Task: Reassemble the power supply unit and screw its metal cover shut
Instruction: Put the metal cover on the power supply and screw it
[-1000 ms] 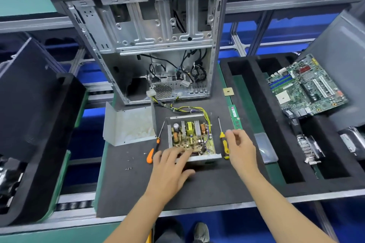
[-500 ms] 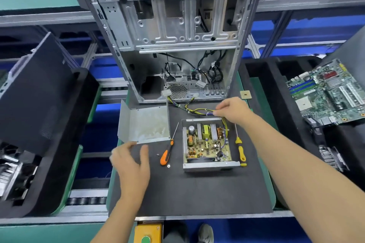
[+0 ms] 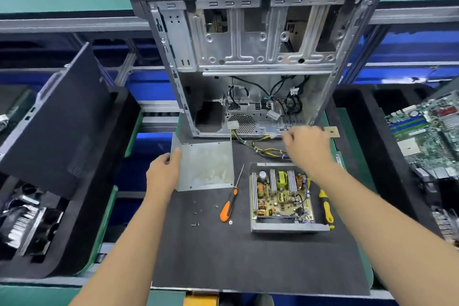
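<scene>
Two hands work beside an open power supply unit (image 3: 282, 196). Left hand (image 3: 162, 172) curls its grip round the metal cover's (image 3: 206, 163) left edge, left of the unit. Right hand (image 3: 306, 146), behind the unit, pinches its yellow cable bundle (image 3: 267, 149).

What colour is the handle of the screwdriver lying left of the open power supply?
Orange with black, head view: screwdriver.

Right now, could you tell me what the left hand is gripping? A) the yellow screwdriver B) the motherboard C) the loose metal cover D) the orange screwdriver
C: the left hand has its grip on the left edge of the metal cover, while the orange screwdriver lies untouched.
</scene>
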A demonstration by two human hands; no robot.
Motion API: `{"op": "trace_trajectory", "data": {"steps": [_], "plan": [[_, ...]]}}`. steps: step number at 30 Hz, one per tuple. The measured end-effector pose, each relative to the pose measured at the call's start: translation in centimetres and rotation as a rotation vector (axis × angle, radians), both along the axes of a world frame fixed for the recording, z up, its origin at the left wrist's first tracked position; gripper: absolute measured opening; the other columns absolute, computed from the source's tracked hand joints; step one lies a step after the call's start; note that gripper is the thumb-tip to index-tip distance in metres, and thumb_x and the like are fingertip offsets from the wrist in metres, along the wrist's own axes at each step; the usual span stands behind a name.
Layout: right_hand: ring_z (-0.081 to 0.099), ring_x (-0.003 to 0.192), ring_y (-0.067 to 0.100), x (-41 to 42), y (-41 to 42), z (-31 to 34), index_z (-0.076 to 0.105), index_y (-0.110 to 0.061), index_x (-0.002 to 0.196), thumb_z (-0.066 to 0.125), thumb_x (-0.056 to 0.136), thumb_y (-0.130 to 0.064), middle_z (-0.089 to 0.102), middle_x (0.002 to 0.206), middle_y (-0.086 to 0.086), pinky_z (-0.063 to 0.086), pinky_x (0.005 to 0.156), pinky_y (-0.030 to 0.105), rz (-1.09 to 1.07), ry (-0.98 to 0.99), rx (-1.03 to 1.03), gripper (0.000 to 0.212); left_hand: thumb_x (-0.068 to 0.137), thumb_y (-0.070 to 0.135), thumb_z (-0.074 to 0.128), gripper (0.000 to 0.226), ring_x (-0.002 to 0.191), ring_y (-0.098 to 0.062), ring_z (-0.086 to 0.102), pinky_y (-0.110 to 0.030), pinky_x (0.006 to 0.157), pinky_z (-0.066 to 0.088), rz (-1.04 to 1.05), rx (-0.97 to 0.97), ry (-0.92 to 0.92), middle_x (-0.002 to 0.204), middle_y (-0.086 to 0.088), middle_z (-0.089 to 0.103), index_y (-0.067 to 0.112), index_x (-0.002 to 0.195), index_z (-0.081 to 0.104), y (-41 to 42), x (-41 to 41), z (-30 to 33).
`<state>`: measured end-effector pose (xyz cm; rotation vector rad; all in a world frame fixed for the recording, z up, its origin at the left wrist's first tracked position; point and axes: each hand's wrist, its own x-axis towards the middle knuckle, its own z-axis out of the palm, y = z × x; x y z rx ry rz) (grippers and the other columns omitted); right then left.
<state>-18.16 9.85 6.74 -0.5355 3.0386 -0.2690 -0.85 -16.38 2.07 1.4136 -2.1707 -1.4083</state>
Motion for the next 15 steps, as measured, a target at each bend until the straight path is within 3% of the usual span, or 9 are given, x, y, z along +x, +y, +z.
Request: {"op": "trace_trajectory", "data": {"steps": [2, 4, 6, 9, 11, 13, 15], "plan": [[0.059, 0.072, 0.030, 2.6, -2.8, 1.0, 0.060, -0.012, 0.069, 0.041, 0.102, -0.040, 0.060, 0.068, 0.008, 0.048, 0.071, 0.037, 0.144, -0.204, -0.223, 0.047, 0.094, 0.033, 0.051, 0.035, 0.066, -0.024, 0.044, -0.031, 0.055, 0.034, -0.058, -0.044, -0.062, 0.070, -0.008, 0.055, 0.007, 0.072, 0.055, -0.3, -0.5, -0.1], [0.061, 0.092, 0.033, 4.3, -5.9, 0.8, 0.067, -0.010, 0.095, 0.038, 0.103, -0.048, 0.068, 0.092, 0.014, 0.049, 0.082, 0.038, 0.173, -0.473, -0.301, 0.049, 0.091, 0.014, 0.044, 0.031, 0.060, -0.021, 0.030, -0.029, 0.052, 0.021, -0.074, -0.098, -0.126, 0.060, -0.002, 0.039, 0.012, 0.060, 0.037, -0.2, -0.7, 0.1], [0.056, 0.112, 0.035, 5.4, -8.2, 0.2, 0.061, -0.008, 0.118, 0.034, 0.103, -0.054, 0.064, 0.117, 0.016, 0.045, 0.095, 0.039, 0.133, -0.622, -0.302, 0.055, 0.087, 0.009, 0.041, 0.030, 0.058, -0.020, 0.026, -0.030, 0.051, 0.019, -0.100, -0.141, -0.150, 0.059, 0.001, 0.037, 0.014, 0.059, 0.031, 0.0, -0.4, 0.4], [0.056, 0.111, 0.035, 6.0, -9.2, -0.2, 0.060, -0.011, 0.111, 0.031, 0.101, -0.058, 0.065, 0.110, 0.012, 0.044, 0.099, 0.046, 0.066, -0.587, -0.366, 0.056, 0.089, 0.010, 0.039, 0.027, 0.061, -0.019, 0.027, -0.030, 0.053, 0.022, -0.142, -0.207, -0.096, 0.059, -0.001, 0.038, 0.012, 0.063, 0.033, 0.2, 0.8, 1.3], [0.059, 0.107, 0.026, 5.7, -8.7, 0.3, 0.065, -0.017, 0.111, 0.035, 0.100, -0.059, 0.068, 0.105, 0.005, 0.046, 0.094, 0.038, 0.074, -0.532, -0.482, 0.052, 0.090, 0.013, 0.039, 0.027, 0.060, -0.018, 0.025, -0.030, 0.054, 0.023, -0.126, -0.229, -0.018, 0.057, 0.001, 0.036, 0.010, 0.064, 0.033, 0.1, 1.7, 2.4], [0.061, 0.107, 0.014, 4.9, -7.6, 1.5, 0.066, -0.025, 0.118, 0.038, 0.096, -0.065, 0.069, 0.112, -0.006, 0.046, 0.093, 0.034, 0.067, -0.597, -0.640, 0.053, 0.090, 0.012, 0.041, 0.025, 0.058, -0.017, 0.027, -0.030, 0.054, 0.025, -0.124, -0.223, 0.053, 0.056, 0.003, 0.038, 0.007, 0.065, 0.038, 0.1, 2.6, 3.7], [0.063, 0.108, 0.010, 3.8, -5.7, 2.3, 0.062, -0.033, 0.115, 0.042, 0.090, -0.071, 0.068, 0.114, -0.012, 0.049, 0.099, 0.041, 0.062, -0.693, -0.776, 0.049, 0.091, 0.010, 0.044, 0.021, 0.061, -0.017, 0.039, -0.031, 0.057, 0.034, -0.128, -0.153, 0.123, 0.062, -0.005, 0.049, 0.005, 0.072, 0.051, 0.4, 3.0, 5.2]]}}
